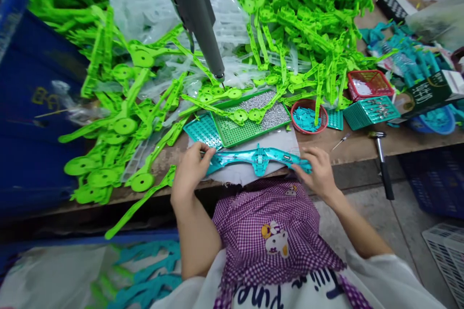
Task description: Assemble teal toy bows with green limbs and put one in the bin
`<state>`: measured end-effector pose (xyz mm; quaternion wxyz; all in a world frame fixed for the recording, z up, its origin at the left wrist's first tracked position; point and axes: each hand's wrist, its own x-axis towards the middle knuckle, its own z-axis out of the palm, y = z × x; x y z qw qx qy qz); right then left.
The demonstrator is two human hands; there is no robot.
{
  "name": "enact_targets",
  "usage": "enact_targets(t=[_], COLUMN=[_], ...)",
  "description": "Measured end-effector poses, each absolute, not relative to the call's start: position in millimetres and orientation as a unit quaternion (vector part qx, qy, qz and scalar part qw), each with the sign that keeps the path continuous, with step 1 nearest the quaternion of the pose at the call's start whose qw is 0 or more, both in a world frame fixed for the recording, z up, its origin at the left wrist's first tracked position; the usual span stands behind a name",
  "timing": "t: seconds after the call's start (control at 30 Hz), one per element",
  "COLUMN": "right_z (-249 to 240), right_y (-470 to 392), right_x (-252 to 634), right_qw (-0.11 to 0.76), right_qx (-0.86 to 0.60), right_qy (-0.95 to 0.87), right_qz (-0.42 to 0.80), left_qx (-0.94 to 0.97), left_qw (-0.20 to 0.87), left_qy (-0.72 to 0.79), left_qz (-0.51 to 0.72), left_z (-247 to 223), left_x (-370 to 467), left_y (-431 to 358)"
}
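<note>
A long teal plastic part [244,156], curved and with a crosspiece at its middle, lies across the front of the workbench over a white cloth. My left hand [191,166] grips its left end between thumb and fingers. At the other end my right hand [316,170] pinches the tip of the same part. Just behind it stands a green perforated tray [235,138] with many small silver screws [277,115] heaped on its right side. An electric screwdriver [203,29] hangs point down above the tray.
Green plastic arms [304,24] are piled over the bench. A red basket of teal pieces [308,118], a teal basket [373,111] and a hammer [381,159] are at right. A blue crate [36,106] stands at left.
</note>
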<state>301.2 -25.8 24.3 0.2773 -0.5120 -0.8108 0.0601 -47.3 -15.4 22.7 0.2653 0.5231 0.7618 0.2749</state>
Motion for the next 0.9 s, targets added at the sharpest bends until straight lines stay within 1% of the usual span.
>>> enact_targets(t=[0.07,0.1,0.2,0.27,0.33,0.4,0.47,0.6,0.67,0.73,0.8,0.9], right_z=[6,-7,-47,-68,-79,-78,-69,-42,-26,-8,9,30], right_y=[-66,-85,-117,-112,-94,-81,-83,-111,-112,-98,-77,-50], right_x=[309,311,304,296,288,284,285,295,300,303,308,318], right_qw=[0.377,0.402,0.378,0.381,0.369,0.341,0.345,0.469,0.493,0.46,0.393,0.248], right_qx=[-0.619,-0.654,-0.711,-0.718,-0.708,-0.698,-0.704,-0.713,-0.711,-0.726,-0.746,-0.794], right_qy=[-0.688,-0.638,-0.556,-0.502,-0.488,-0.499,-0.507,-0.494,-0.49,-0.505,-0.533,-0.55], right_qz=[0.044,0.058,0.208,0.295,0.352,0.383,0.357,0.168,0.108,0.084,0.077,0.076], left_qx=[0.52,0.515,0.493,0.471,0.455,0.442,0.433,0.446,0.462,0.472,0.47,0.458], left_qw=[0.277,0.276,0.271,0.264,0.257,0.253,0.253,0.234,0.225,0.22,0.215,0.202], left_qy=[0.768,0.773,0.782,0.778,0.768,0.766,0.77,0.774,0.771,0.77,0.777,0.791], left_qz=[0.252,0.247,0.269,0.32,0.369,0.392,0.395,0.385,0.377,0.369,0.359,0.351], left_z=[25,25,20,15,10,6,2,-3,-3,-2,-1,0], left_x=[-52,-52,-49,-46,-45,-44,-45,-42,-39,-36,-33,-29], left_y=[-11,-10,-11,-13,-16,-20,-24,-26,-25,-23,-21,-21])
